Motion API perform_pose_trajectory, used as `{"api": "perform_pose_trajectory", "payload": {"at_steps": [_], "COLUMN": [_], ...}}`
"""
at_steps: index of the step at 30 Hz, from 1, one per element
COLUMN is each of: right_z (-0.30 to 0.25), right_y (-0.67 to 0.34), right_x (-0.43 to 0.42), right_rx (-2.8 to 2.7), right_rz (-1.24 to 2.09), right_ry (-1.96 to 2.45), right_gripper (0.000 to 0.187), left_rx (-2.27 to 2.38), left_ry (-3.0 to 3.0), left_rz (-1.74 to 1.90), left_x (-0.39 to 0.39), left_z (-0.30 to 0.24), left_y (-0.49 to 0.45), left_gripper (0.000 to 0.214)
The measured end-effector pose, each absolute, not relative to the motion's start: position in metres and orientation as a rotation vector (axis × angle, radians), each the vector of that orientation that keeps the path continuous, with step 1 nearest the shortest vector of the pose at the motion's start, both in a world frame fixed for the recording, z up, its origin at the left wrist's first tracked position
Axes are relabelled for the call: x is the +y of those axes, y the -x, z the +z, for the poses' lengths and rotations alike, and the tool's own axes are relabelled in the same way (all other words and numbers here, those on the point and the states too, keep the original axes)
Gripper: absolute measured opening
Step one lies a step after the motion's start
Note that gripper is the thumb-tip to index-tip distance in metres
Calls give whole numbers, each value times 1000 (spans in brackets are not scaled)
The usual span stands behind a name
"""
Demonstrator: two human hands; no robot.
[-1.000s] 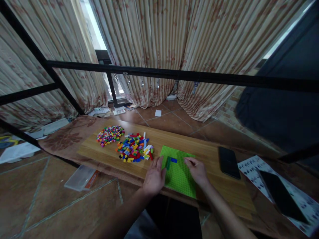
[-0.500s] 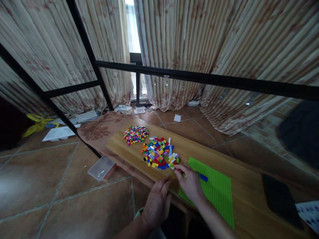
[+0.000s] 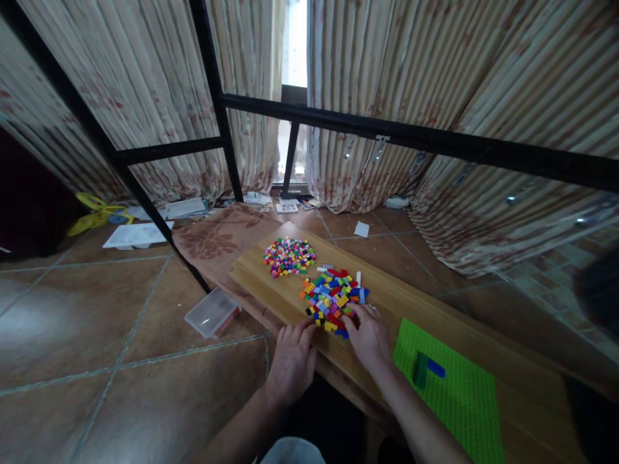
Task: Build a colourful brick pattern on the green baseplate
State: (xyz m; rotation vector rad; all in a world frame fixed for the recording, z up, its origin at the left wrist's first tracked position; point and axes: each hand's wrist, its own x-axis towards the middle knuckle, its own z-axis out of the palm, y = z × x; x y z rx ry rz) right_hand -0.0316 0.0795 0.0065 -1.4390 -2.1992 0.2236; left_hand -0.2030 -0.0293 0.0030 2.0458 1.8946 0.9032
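Observation:
My right hand (image 3: pixel 371 336) is at the near right side of a pile of mixed toy building bricks (image 3: pixel 333 295), thumb and forefinger slightly apart among the bricks. No brick can be made out as gripped. My left hand (image 3: pixel 293 356) rests on the near edge of the wooden table (image 3: pixel 271 303), its fingers loosely bent and touching the edge beside the pile. To the right lies a bright green studded baseplate (image 3: pixel 464 403). On it sit a blue brick (image 3: pixel 436 368) and a dark green brick (image 3: pixel 420 370), close together at an angle.
A second heap of smaller colourful bricks (image 3: pixel 289 256) lies farther left on the table. A brown patterned cloth (image 3: pixel 213 240) extends past the table's far end. Below on the tiled floor is a clear plastic box (image 3: pixel 213 312). A black metal frame (image 3: pixel 411 129) crosses before the curtains.
My right hand has moved from the baseplate's edge left and forward into the brick pile, uncovering the dark green brick. My left hand has shifted forward along the table edge. The view has turned.

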Motion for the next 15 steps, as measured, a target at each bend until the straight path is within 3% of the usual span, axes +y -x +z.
{"api": "perform_pose_trajectory", "payload": {"at_steps": [11,15], "right_z": [17,22], "right_y": [37,42], "right_x": [107,112], "right_rx": [-2388,-2468], "right_rz": [112,136], "right_ry": [1340,1341], "right_gripper": [35,26], "left_rx": [1982,1946], "left_ry": [-1975,-1974], "left_rz": [860,899], "left_x": [-23,-25], "left_z": [8,8], "left_y": [190,194], "left_gripper": [38,38]}}
